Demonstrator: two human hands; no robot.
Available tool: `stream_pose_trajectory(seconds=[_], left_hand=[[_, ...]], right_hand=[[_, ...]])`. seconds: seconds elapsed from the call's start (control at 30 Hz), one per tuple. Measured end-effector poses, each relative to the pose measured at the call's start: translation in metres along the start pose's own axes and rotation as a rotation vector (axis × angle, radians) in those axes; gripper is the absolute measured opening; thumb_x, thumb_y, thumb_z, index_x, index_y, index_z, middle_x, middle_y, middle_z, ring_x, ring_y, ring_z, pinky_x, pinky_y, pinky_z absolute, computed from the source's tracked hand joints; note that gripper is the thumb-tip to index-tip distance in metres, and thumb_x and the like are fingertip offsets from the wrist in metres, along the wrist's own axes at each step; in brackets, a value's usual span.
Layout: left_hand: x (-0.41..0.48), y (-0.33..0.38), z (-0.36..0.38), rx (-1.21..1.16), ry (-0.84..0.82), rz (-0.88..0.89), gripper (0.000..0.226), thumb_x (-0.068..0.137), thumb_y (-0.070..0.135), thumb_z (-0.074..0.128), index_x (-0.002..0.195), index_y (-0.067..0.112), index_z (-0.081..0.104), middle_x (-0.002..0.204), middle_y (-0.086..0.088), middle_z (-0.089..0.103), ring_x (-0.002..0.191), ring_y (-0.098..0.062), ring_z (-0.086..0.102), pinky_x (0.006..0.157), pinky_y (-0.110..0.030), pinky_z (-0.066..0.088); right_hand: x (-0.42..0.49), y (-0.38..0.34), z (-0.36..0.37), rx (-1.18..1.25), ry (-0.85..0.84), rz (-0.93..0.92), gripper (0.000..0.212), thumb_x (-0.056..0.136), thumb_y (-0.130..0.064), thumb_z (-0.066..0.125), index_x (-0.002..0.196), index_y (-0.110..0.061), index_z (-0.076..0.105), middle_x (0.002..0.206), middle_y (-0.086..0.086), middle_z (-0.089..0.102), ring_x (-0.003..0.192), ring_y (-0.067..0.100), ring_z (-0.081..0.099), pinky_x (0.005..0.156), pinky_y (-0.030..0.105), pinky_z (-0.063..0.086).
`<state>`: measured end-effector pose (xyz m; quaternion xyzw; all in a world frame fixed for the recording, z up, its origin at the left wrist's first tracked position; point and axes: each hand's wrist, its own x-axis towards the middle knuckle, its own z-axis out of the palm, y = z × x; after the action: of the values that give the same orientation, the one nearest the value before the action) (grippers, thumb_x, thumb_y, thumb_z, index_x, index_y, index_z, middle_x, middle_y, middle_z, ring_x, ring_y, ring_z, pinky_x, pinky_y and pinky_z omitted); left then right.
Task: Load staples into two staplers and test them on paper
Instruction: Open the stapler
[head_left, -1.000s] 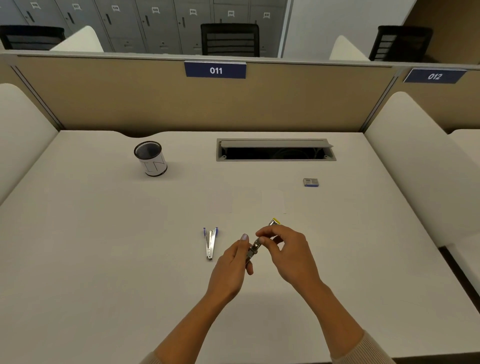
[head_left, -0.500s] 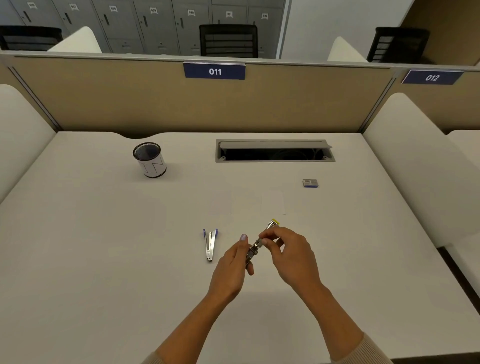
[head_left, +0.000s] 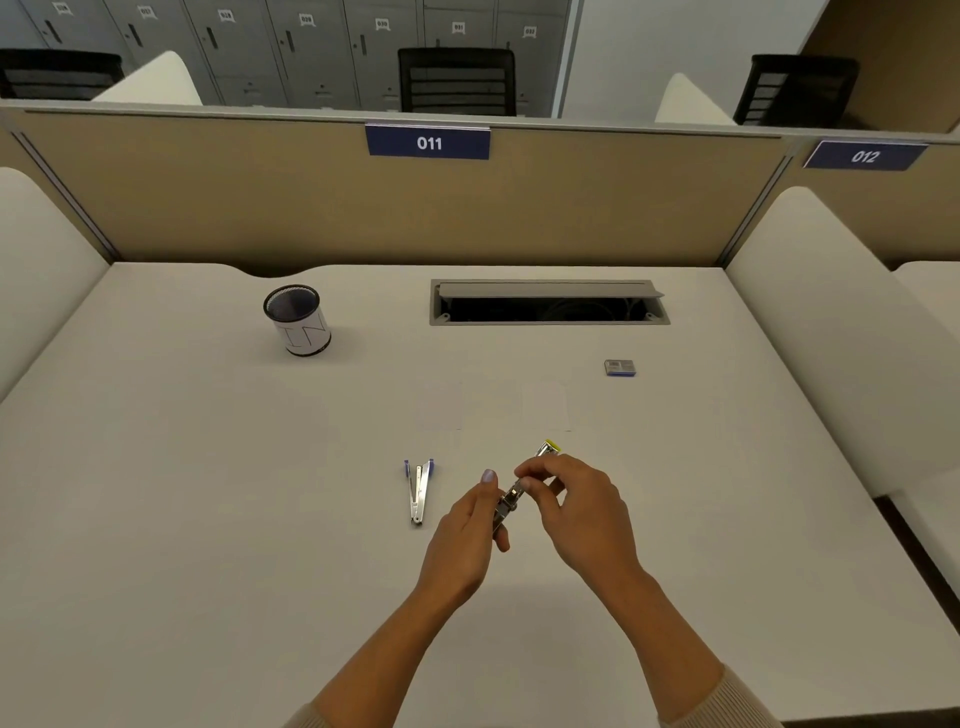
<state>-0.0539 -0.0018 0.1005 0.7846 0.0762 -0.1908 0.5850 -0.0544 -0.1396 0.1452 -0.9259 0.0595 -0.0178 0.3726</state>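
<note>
Beige partition panels with a blue "011" label close off the back of a white, matte surface. Little has changed over the last second. The yellow-tipped stapler stays raised just above the surface at the same slant, its yellow end pointing away. The left hand still grips the near end with the thumb up. The right hand still pinches the upper part, and its fingertips have crept only slightly along the metal. I judge that the person is still fiddling with the magazine, so loading is unfinished and testing has not begun. I cannot tell whether any staples are in yet.

The purple-tipped stapler lies untouched just left of the hands, splayed open in a narrow V of shiny steel with small plastic caps at its far ends. Both staplers are slim, hard and glossy, so probably slippery to pinch. A small flat staple box, grey with a blue edge, sits well apart to the far right. Faint pale rectangles of paper lie beyond the hands, barely distinct from the surface. A round mesh pen cup stands far left, near a grey rectangular cable slot.
</note>
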Motion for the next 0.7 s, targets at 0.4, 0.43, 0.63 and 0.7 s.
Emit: stream_pose_trajectory(seconds=[0.4, 0.43, 0.63, 0.7], left_hand=[[-0.001, 0.002, 0.004, -0.016, -0.003, -0.003, 0.063, 0.089, 0.073, 0.015, 0.092, 0.033, 0.064, 0.059, 0.009, 0.06, 0.057, -0.004, 0.047, 0.067, -0.028, 0.037], [-0.001, 0.002, 0.004, -0.017, -0.002, -0.002, 0.063, 0.089, 0.072, 0.015, 0.093, 0.033, 0.064, 0.058, 0.009, 0.059, 0.057, -0.004, 0.047, 0.067, -0.028, 0.037], [0.0, 0.001, 0.004, -0.03, -0.003, -0.003, 0.066, 0.085, 0.077, 0.014, 0.092, 0.035, 0.065, 0.057, 0.008, 0.059, 0.057, -0.006, 0.045, 0.066, -0.028, 0.036], [0.001, 0.0, 0.004, -0.036, -0.005, -0.004, 0.066, 0.085, 0.077, 0.014, 0.092, 0.035, 0.065, 0.057, 0.008, 0.059, 0.057, -0.006, 0.046, 0.066, -0.029, 0.035]], right_hand=[[-0.003, 0.006, -0.001, -0.105, 0.07, -0.064, 0.012, 0.092, -0.03, 0.063, 0.099, -0.039, 0.067, 0.099, -0.025, 0.058, 0.077, 0.002, 0.056, 0.061, 0.006, 0.036], [-0.003, 0.007, -0.001, -0.11, 0.092, -0.08, 0.013, 0.093, -0.028, 0.063, 0.099, -0.038, 0.067, 0.1, -0.023, 0.059, 0.079, 0.002, 0.056, 0.062, 0.006, 0.036], [-0.006, 0.017, -0.005, -0.175, 0.183, -0.3, 0.03, 0.086, 0.0, 0.063, 0.098, -0.027, 0.07, 0.111, -0.013, 0.06, 0.09, 0.008, 0.054, 0.066, 0.025, 0.051], [-0.009, 0.022, -0.003, -0.232, 0.151, -0.367, 0.037, 0.081, 0.006, 0.063, 0.098, -0.026, 0.071, 0.118, -0.008, 0.06, 0.095, 0.012, 0.055, 0.07, 0.028, 0.051]])
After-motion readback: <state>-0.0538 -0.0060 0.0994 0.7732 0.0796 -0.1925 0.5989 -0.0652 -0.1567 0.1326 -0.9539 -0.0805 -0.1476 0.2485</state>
